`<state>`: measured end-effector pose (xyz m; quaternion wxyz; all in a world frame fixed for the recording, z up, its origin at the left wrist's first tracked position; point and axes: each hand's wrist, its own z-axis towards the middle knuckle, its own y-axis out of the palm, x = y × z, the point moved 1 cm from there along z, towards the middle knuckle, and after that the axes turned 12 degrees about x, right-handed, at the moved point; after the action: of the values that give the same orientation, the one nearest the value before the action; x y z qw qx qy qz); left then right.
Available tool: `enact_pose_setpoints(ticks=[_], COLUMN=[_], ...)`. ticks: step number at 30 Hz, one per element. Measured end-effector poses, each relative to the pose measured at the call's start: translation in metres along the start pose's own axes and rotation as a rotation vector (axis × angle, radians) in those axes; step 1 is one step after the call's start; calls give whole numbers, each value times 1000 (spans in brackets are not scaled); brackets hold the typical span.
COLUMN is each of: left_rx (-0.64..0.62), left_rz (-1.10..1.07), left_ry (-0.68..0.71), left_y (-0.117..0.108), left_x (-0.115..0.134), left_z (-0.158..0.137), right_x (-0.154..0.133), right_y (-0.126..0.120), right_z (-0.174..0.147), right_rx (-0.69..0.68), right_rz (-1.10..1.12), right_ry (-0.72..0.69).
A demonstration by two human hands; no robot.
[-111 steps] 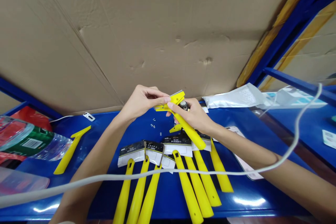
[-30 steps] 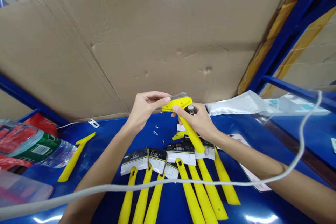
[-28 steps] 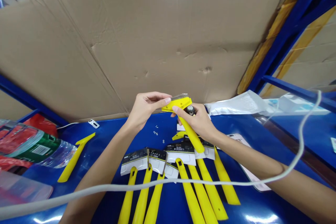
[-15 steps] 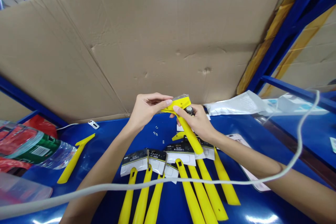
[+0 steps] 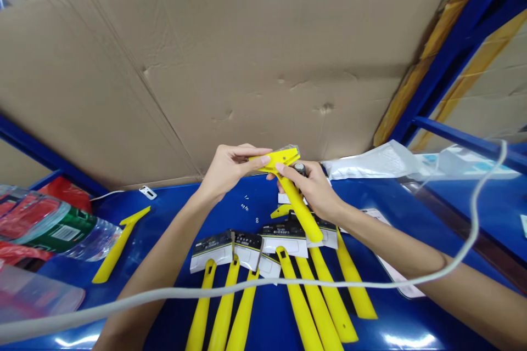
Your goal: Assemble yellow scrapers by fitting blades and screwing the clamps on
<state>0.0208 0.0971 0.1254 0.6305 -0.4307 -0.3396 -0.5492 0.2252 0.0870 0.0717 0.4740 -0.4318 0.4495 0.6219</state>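
Observation:
A yellow scraper [image 5: 300, 205] is held up in front of the cardboard, its handle slanting down to the right. My left hand [image 5: 228, 170] pinches the left end of its wide head between thumb and fingers. My right hand [image 5: 315, 186] is closed around the neck, thumb pressed on the front just below the head. Something clear shows along the head's top edge. A dark round-ended object [image 5: 300, 168] sticks out by my right fingers; its kind is hidden. Below lie several yellow scrapers [image 5: 222, 307] with black-and-white cards [image 5: 212, 249] over their ends.
Another yellow scraper [image 5: 119, 247] lies at the left by a plastic bottle [image 5: 78, 233]. Small white bits [image 5: 245, 207] lie on the blue table [image 5: 177, 197]. A white cable [image 5: 230, 288] crosses in front. A phone [image 5: 395, 271] and silvery bag [image 5: 370, 162] are at the right.
The held scraper has tilted slightly, so its head faces me more fully and the handle's end shows more clearly. Both hands keep their grip.

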Motion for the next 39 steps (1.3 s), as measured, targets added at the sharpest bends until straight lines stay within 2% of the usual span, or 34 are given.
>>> enact_pose_setpoints(ticks=[8,10,14,17,24,31,39], left_rx=[-22,-10,92,117,9,-16,-21], left_rz=[-140,-101,30,46,56,38,8], left_ry=[-138,-88,92,117,55,23,-4], left_y=[0,2,7,10,5,4,3], left_x=[-11,-10,-9,-10,-3,1,4], left_z=[4,3,2,1,0,-1,-2], right_x=[8,9,8,8,7,4,1], right_y=[-5,-5,-4,-3,-1,0,-2], right_z=[5,6,6,5,4,2,0], right_rx=[-92,-91,-70,1,62,60,-32], right_rz=[95,98,55,7,-24,-104,-101], right_ry=[72,74,55,32,21,-72,-77])
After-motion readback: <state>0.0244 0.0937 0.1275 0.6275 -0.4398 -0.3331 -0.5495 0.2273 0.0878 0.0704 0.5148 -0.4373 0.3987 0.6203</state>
